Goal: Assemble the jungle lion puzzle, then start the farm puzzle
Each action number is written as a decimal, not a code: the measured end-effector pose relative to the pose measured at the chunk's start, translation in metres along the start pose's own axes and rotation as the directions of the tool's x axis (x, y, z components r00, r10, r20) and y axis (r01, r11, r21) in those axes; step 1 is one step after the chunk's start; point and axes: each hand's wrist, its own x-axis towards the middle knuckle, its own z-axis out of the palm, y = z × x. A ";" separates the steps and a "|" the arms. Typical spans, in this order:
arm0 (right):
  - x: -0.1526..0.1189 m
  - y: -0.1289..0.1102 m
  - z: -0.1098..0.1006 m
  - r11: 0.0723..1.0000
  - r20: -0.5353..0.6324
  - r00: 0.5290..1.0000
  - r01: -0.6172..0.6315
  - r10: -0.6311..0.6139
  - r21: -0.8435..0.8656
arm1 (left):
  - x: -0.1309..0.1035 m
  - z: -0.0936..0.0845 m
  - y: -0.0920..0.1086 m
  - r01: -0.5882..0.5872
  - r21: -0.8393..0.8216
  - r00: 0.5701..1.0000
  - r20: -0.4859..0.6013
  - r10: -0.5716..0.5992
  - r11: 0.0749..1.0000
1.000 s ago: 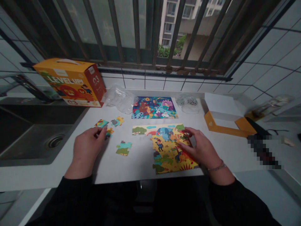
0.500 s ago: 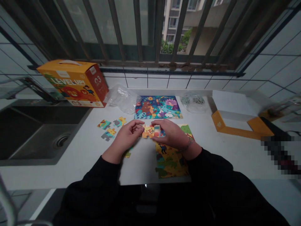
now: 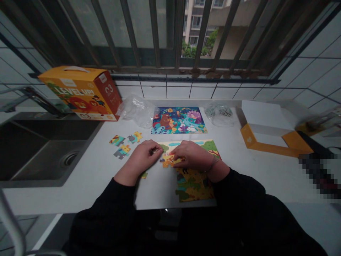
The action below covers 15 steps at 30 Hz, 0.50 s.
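Observation:
My right hand (image 3: 192, 155) is closed on an orange puzzle piece (image 3: 167, 161), fingers over its right part, low against the partly assembled jigsaw puzzle (image 3: 195, 183). The puzzle's upper strip with a green bush and a blue cloud shows behind the fingers. My left hand (image 3: 144, 158) lies just left of it, fingers curled and thumb against the index finger at the puzzle's upper left. What is in those fingers, if anything, is hidden. A small piece of puzzle (image 3: 144, 175) shows below the left wrist. Several loose puzzle pieces (image 3: 122, 152) lie farther left.
A colourful picture sheet (image 3: 179, 121) lies behind the hands, between a clear plastic bag (image 3: 138, 111) and another bag with small contents (image 3: 220, 113). An orange box (image 3: 82, 94) stands back left beside the sink (image 3: 53, 151). An opened white-and-orange box (image 3: 271, 142) sits right.
Both hands have come down and slightly apart. The orange piece in my right hand has moved lower, against the puzzle, and the puzzle's upper strip is now uncovered. My left fingers have come off the piece.

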 end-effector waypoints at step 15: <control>0.001 -0.005 -0.001 0.999 -0.006 1.000 -0.005 0.004 -0.044 | -0.001 0.007 -0.013 -0.134 0.067 0.988 0.087 0.128 0.989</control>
